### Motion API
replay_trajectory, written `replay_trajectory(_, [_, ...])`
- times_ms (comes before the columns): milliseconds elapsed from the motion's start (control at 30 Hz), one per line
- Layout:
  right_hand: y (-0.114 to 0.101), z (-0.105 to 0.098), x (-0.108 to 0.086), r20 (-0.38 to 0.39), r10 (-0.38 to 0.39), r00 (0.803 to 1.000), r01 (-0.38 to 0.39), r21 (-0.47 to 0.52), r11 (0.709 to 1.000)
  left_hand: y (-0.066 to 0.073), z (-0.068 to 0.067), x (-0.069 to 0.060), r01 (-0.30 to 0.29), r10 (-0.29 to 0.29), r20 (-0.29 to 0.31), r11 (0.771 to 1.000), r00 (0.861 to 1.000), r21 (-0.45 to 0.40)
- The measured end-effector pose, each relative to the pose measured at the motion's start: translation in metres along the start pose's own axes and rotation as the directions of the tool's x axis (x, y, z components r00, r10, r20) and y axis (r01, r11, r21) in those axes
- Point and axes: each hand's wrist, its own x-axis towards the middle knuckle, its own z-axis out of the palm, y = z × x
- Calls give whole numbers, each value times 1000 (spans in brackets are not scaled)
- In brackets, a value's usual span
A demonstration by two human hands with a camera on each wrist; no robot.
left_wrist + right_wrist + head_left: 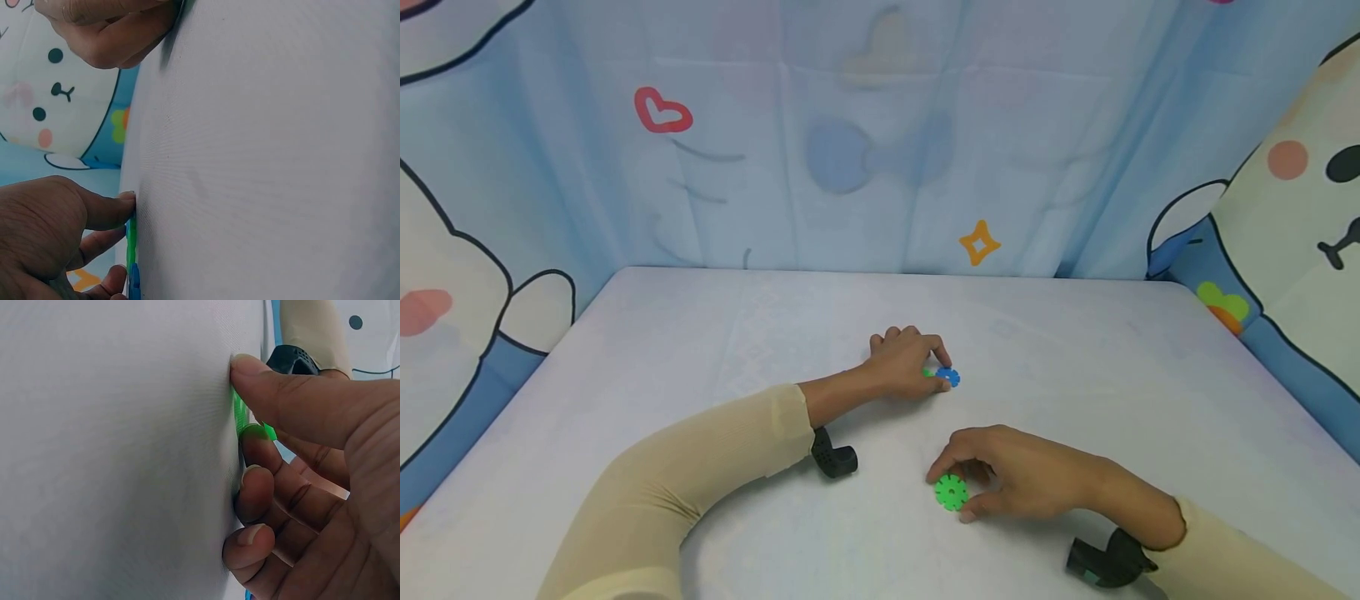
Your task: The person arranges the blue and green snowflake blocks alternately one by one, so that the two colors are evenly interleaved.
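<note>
My left hand is over the middle of the table, its thumb and index finger around a blue notched plastic disc. A bit of green disc shows beside the blue one, mostly covered by that hand. Edge-on in the left wrist view, the green piece and blue piece lie against the tabletop. Closer to me, my right hand pinches a bright green notched disc between thumb and index finger. In the right wrist view the thumb partly hides this green disc.
A white cloth-covered table carries the work. Blue printed curtain hangs behind its far edge and along both sides. Black wrist cameras sit at both cuffs, low over the cloth.
</note>
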Motion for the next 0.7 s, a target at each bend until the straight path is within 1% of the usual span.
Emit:
replay_trajectory(167, [0,0,1,-3,-10,1000,10,-7,1000,-1,0,0,-3,3,-3,1000,1000,-1])
replay_trajectory(367, [-1,-2,2,17,54,998,-54,-5,999,0,0,-1,2,-2,-3,1000,1000,-1])
replay_trajectory(433, [0,-2,2,11,51,999,-51,-14,999,0,0,-1,2,-2,-4,1000,1000,-2])
replay_trajectory(500, [2,-3,2,-10,32,999,-32,-25,999,0,-1,-1,2,-2,-5,1000,1000,-2])
replay_trajectory(600, [5,-6,2,-63,6,998,-10,-55,998,0,-1,-1,3,-3,-2,1000,1000,1])
replay_trajectory(700, [10,-12,2,-124,29,992,-40,-85,996,0,-1,-1,1,-1,1,1000,1000,5])
